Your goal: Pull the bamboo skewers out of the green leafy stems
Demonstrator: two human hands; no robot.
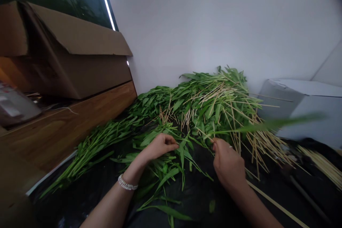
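My left hand (161,146), with a beaded bracelet at the wrist, is closed in a pinch among loose leafy green stems (171,174). Narrow leaves (182,151) hang at its fingertips, seemingly from a stem in the pinch. To the right, my right hand (229,162) is closed around a thin wooden stick (205,134), whose tip points up and left. A long green leaf (267,125), blurred by motion, stretches rightward from near that tip. Whether it is fixed to the stick I cannot tell. The right palm is hidden.
Behind lies a big heap of leafy greens (213,96) with many pale sticks (256,142). A leafy bundle (93,153) lies left on black sheeting (88,199). An open cardboard box (101,74) stands left, a white box (315,110) right. More sticks (320,164) lie far right.
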